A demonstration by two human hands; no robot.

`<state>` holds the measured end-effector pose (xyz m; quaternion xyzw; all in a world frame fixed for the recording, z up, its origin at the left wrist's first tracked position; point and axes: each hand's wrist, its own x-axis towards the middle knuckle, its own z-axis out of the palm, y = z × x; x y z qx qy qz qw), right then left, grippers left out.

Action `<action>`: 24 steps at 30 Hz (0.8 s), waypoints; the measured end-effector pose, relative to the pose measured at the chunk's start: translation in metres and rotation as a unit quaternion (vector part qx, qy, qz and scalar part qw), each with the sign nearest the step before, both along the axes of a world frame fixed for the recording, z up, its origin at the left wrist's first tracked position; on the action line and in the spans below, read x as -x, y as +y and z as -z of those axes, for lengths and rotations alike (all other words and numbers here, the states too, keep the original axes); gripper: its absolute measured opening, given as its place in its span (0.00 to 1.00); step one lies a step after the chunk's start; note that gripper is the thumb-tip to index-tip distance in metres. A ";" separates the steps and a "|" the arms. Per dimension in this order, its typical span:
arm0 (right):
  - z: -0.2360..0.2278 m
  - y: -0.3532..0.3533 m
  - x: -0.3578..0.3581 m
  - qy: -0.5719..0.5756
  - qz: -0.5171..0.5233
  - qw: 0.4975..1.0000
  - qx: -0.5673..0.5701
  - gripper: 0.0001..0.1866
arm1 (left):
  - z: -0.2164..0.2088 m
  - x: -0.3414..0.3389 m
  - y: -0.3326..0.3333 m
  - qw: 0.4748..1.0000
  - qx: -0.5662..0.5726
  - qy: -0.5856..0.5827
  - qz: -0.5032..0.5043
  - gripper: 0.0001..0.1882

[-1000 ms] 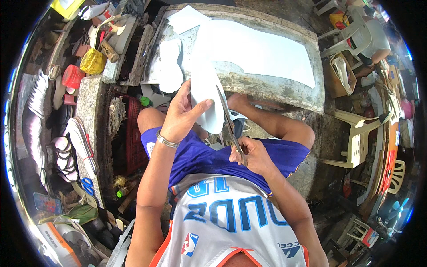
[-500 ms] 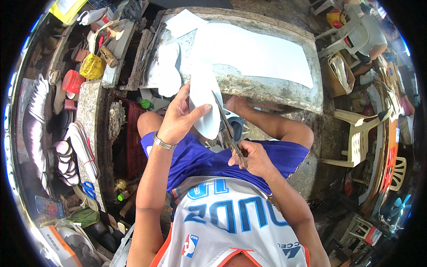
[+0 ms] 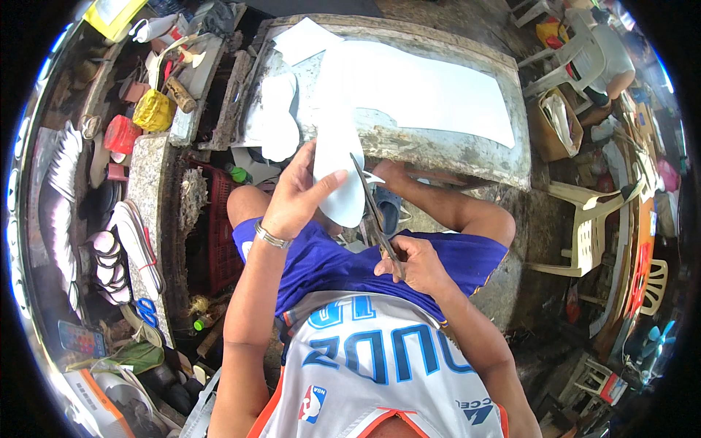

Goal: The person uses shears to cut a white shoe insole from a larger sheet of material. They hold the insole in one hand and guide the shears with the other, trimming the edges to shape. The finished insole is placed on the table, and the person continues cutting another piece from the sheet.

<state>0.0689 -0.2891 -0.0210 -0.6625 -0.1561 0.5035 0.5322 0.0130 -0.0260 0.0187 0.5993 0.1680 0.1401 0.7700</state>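
My left hand (image 3: 293, 196) grips a white sole-shaped sheet piece (image 3: 342, 186) by its left edge, thumb on top and fingers underneath. The piece's far end overlaps the white sheet on the table; its rounded near end hangs over my lap. In my right hand (image 3: 415, 264) are dark metal scissors (image 3: 374, 220), closed round the handles. Their blades lie along the piece's right edge. A thin white sliver (image 3: 374, 178) sticks out beside the blades. Left of the piece, white sole-shaped cutouts (image 3: 279, 120) lie on the table.
A worn low table (image 3: 453, 155) bears a large white sheet (image 3: 438, 84). To the left, a bench (image 3: 150, 171) carries bundled white strips (image 3: 136, 241) and blue-handled scissors (image 3: 146, 312). Plastic chairs (image 3: 584, 226) and a cardboard box (image 3: 555, 128) stand at right. A person sits at far right.
The white strip beside the blades is smaller now, and more of a dark clog below shows. The piece, my left hand and the scissors have shifted only slightly.
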 end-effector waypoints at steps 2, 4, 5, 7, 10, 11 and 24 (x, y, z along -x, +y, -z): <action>0.001 -0.003 0.000 -0.001 -0.004 1.000 -0.004 0.21 | 0.000 -0.003 0.008 0.999 0.039 0.004 -0.023 0.30; 0.005 -0.004 0.002 0.013 -0.005 0.999 -0.033 0.22 | 0.001 -0.006 0.017 0.994 0.094 0.007 -0.051 0.26; 0.008 -0.004 0.004 -0.013 -0.013 1.000 -0.019 0.24 | 0.002 -0.006 0.019 0.995 0.081 0.027 -0.057 0.24; 0.014 -0.003 0.008 -0.025 -0.018 1.000 -0.006 0.27 | 0.007 -0.007 0.018 0.995 0.061 0.038 -0.064 0.21; 0.020 -0.002 0.009 -0.008 -0.010 1.000 -0.020 0.31 | 0.011 -0.005 0.011 0.996 0.056 0.044 -0.058 0.21; 0.021 0.000 0.008 -0.018 -0.013 1.000 -0.019 0.31 | 0.012 -0.004 0.008 0.997 0.050 0.036 -0.052 0.21; 0.012 0.011 0.009 0.055 0.022 0.997 -0.048 0.31 | 0.009 0.000 -0.007 0.998 0.028 0.051 -0.036 0.20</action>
